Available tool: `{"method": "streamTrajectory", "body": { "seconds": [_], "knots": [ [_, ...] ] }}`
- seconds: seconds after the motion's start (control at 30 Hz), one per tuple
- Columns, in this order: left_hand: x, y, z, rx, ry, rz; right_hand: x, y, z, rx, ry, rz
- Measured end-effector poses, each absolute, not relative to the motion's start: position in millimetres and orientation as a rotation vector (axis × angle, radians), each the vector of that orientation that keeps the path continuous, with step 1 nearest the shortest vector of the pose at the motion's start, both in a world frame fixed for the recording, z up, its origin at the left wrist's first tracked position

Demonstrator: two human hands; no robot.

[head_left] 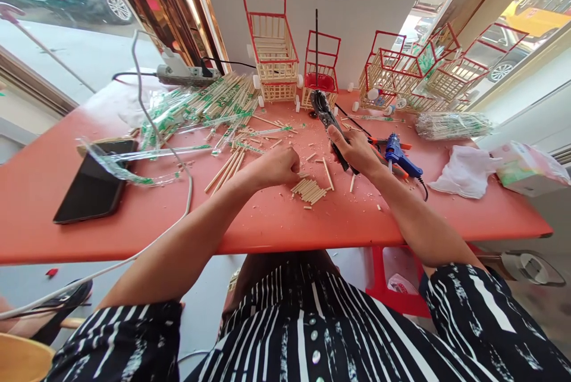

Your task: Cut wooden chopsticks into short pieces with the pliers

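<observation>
While the right hand grips black cutters, the left hand curls closed beside cut sticks.

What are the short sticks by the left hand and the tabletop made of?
Short sticks: likely bare wood or bamboo; pale tan, matte, cut ends, crumbs around. Tabletop: smooth red-orange surface with a soft sheen, probably plastic or laminate; core not visible.

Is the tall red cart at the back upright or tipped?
Upright: the tall red cart stands on its white wheels on the table, handle frame pointing up.
</observation>
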State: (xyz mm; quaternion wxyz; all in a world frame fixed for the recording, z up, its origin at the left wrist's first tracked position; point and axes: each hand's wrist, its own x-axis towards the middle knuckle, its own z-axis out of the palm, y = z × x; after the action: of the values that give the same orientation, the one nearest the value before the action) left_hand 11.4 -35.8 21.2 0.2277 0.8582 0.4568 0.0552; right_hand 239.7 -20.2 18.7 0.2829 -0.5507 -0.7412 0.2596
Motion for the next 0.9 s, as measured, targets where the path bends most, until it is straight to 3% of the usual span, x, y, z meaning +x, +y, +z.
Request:
{"method": "streamTrajectory", "body": {
  "seconds": [0.4, 0.63, 0.8, 0.9],
  "knots": [
    [5.4, -46.0, 31.8, 2.118, 1.177, 0.085, 240.7, -19.9, 19.7, -1.491, -2.024, 0.610],
    [1.3, -56.7, 31.2, 2.246, 1.408, 0.209, 242.0, -17.0, 19.4, -1.462, -2.042, 0.575],
    [28.2, -65.1, 28.6, 2.370, 1.325, 0.498, 240.5, -16.4, 18.5, -1.482, -2.061, 0.526],
    [54.6, -70.9, 24.1, 2.342, 1.283, 0.400, 241.1, -15.4, 17.1, -1.499, -2.065, 0.505]
  ]
}}
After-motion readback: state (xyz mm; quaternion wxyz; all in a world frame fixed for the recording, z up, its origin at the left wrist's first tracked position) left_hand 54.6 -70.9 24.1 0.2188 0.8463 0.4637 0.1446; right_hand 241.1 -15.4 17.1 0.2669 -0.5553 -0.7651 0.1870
